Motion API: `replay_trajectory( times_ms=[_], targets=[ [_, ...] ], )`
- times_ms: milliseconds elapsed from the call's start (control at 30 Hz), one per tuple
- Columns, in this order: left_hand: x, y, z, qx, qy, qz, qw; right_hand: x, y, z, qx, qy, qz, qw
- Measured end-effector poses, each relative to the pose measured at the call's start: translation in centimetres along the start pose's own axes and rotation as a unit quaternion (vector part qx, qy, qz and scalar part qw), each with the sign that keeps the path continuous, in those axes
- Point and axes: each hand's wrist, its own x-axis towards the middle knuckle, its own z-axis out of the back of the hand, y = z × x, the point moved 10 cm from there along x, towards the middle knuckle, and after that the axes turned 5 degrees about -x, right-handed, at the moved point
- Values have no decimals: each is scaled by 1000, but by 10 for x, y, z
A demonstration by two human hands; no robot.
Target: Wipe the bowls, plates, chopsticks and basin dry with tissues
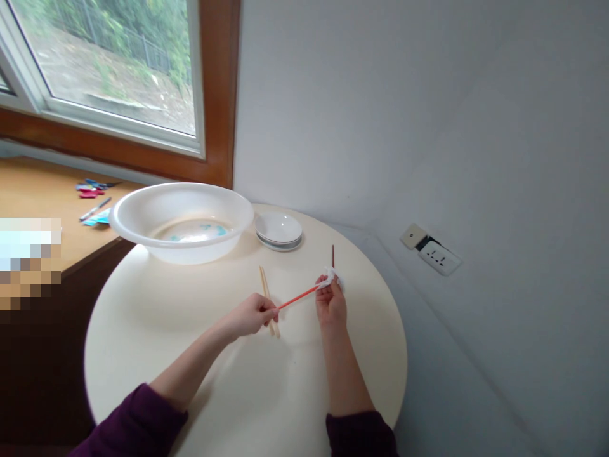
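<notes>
My left hand (pixel 261 312) pinches one end of a thin red chopstick (pixel 299 297), held slanting above the round table. Around its other end my right hand (pixel 332 299) is closed on a crumpled white tissue (pixel 328 278). Beneath and beside my left hand lies a pair of pale wooden chopsticks (pixel 264 282), partly covered by the fingers. Just beyond my right hand a dark brown stick (pixel 333 256) sticks out; its near end is hidden by the hand and tissue.
On the round cream table (pixel 238 393) stand a large translucent white basin (pixel 190 251) at the back left and stacked white dishes (pixel 279 230) beside it. A wooden desk (pixel 42 184) with small items adjoins on the left. A wall socket (pixel 440 257) is at the right.
</notes>
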Motion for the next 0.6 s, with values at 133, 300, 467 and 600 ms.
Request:
replay_trajectory(
  times_ms=[133, 300, 467, 600],
  targets=[
    [-5, 7, -9, -135, 79, 53, 986, -4, -1, -8, 42, 40, -26, 998],
    [-3, 4, -3, -109, 76, 32, 991, -13, 8, -22, 86, 86, -47, 991],
    [2, 3, 9, 10, 20, -12, 1000, -19, 12, -33, 114, 121, -70, 984],
    [4, -7, 14, 68, -22, -72, 995, -26, 12, -43, 137, 151, -89, 975]
  ],
)
